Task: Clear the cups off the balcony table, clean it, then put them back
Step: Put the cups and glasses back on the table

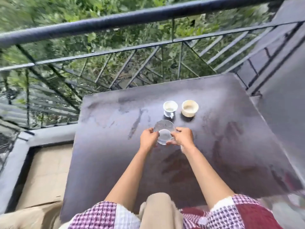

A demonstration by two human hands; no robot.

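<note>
Cups: three in view on the balcony table (231,129). A glass cup (164,134) sits near the middle of the dark top, held from both sides. The left hand (148,138) has its fingers curled against the left wall, and the right hand (182,138) is wrapped round the right wall, thumb toward the near edge. Whether its base touches the top or hangs just above cannot be told, as the glass is clear and the picture is blurred.

Just beyond it stand a white cup (170,108), with its handle toward the person, and a cream cup (190,108) beside it, close together but apart.

Risks, as judged:
- The top shows pale streaks that look wet, so the glass could slide in the fingers or skid if set down carelessly.
- The white cup's handle is very near the far rim of the glass. Pushing the glass forward could knock it.
- Both hands are taken up by one cup, leaving none free to steady the others.

Surroundings: a metal railing (115,22) runs behind the table with greenery (49,14) below. Nothing blocks the near side except the person's own lap.
</note>
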